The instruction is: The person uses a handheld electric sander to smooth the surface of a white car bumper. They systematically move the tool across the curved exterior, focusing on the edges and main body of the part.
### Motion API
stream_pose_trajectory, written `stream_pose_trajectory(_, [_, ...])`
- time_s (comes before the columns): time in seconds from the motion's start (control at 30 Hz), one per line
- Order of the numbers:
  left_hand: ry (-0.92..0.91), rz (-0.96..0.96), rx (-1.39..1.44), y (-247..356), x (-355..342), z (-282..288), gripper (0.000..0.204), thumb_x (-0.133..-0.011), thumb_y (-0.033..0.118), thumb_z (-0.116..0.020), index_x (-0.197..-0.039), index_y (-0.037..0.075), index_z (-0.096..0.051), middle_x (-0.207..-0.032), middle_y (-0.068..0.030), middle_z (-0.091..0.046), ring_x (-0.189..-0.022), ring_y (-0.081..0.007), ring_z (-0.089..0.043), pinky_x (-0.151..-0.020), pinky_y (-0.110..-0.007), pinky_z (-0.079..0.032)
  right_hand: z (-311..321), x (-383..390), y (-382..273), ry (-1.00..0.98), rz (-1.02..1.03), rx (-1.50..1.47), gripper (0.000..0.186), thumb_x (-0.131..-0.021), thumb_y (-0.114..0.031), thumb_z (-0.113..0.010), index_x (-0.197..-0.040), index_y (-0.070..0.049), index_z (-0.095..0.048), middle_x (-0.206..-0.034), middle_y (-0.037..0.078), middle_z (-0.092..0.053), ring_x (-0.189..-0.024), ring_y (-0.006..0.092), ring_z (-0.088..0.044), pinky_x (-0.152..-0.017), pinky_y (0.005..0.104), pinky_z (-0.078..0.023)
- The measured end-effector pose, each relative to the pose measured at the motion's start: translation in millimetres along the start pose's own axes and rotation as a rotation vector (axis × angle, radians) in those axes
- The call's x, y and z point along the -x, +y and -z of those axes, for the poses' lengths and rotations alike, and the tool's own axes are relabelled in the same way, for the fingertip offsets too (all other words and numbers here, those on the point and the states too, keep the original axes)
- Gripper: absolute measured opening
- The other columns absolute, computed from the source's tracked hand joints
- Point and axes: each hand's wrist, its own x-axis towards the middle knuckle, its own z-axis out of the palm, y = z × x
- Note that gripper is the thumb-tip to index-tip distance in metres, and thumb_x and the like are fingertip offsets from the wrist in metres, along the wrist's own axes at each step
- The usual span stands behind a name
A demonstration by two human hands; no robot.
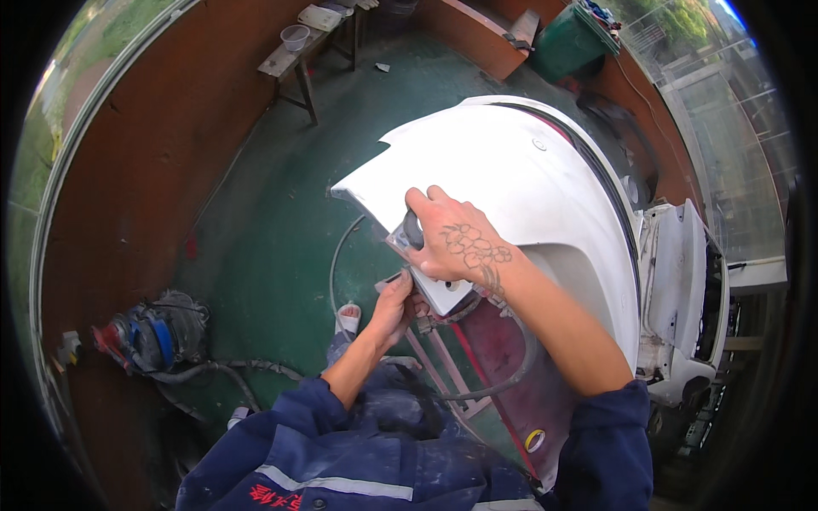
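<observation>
A large white car body panel [490, 166] with a curved arch cut-out lies in front of me, its narrow end pointing toward me. My right hand [452, 234], reaching in over that end, has its fingers curled round a dark grey rounded object [413, 230] pressed at the panel's edge; the object's kind is mostly hidden. Just below, my left hand [394, 307] pinches the lower corner of the same panel between thumb and fingers. Some of its fingertips disappear beneath the edge.
A pinkish metal stand [434, 362] and a dark red panel [511, 375] bearing a yellow tape roll [534, 440] are below. Hoses run to a blue-banded machine [162, 336] at left. A bench [281, 61], green bin [567, 43] and white car parts [673, 281] stand around.
</observation>
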Motion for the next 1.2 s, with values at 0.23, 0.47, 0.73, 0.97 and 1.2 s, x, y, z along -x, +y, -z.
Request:
stream_pose_trajectory(0.23, [-0.008,0.032,-0.105,9.2,-1.3,-3.4,0.056,-0.107,0.056,-0.055,-0.123,0.003,-0.065,-0.105,-0.0089,-0.073,-0.089,-0.0192,-0.070,-0.073,-0.033,-0.052,-5.4,83.4,93.4,0.302,-0.429,-0.001,0.048,-0.083,-0.019,-0.081,-0.120,-0.005,-0.053,-0.115,0.022,-0.059,-0.095,0.0481,-0.070,-0.084,0.0546,-0.058])
stream_pose_trajectory(0.47, [0.032,0.024,-0.165,14.8,0.0,4.6,0.054,-0.106,0.057,-0.053,-0.122,0.007,-0.065,-0.106,-0.0081,-0.072,-0.087,-0.0192,-0.067,-0.074,-0.034,-0.052,-20.2,82.1,75.1,0.392,-0.342,-0.020,0.048,-0.081,-0.015,-0.081,-0.118,-0.005,-0.053,-0.111,0.020,-0.059,-0.088,0.0457,-0.072,-0.078,0.0530,-0.060])
stream_pose_trajectory(0.73, [0.129,0.043,-0.082,18.0,6.5,-21.3,0.040,-0.109,0.034,-0.056,-0.140,0.008,-0.056,-0.132,-0.0033,-0.067,-0.118,-0.0200,-0.065,-0.095,-0.037,-0.054,-42.5,39.2,-34.3,0.283,-0.102,-0.159,0.056,-0.077,-0.015,-0.085,-0.120,-0.003,-0.052,-0.112,0.020,-0.057,-0.088,0.0440,-0.074,-0.076,0.0512,-0.062])
stream_pose_trajectory(0.97, [0.023,0.044,-0.085,12.0,2.2,0.5,0.037,-0.111,0.038,-0.055,-0.122,0.005,-0.066,-0.107,-0.0067,-0.073,-0.091,-0.0190,-0.069,-0.076,-0.034,-0.054,-25.7,49.7,-1.4,0.302,-0.217,-0.211,0.051,-0.081,-0.015,-0.081,-0.121,-0.003,-0.052,-0.114,0.023,-0.058,-0.090,0.0468,-0.072,-0.079,0.0533,-0.060])
stream_pose_trajectory(1.2, [-0.010,0.027,-0.062,4.8,-3.3,13.6,0.038,-0.110,0.041,-0.057,-0.120,0.006,-0.065,-0.108,-0.0083,-0.073,-0.089,-0.0207,-0.070,-0.075,-0.035,-0.054,-20.1,40.8,-9.7,0.237,-0.233,-0.176,0.052,-0.081,-0.016,-0.082,-0.122,-0.003,-0.053,-0.115,0.023,-0.060,-0.096,0.0462,-0.073,-0.083,0.0519,-0.061])
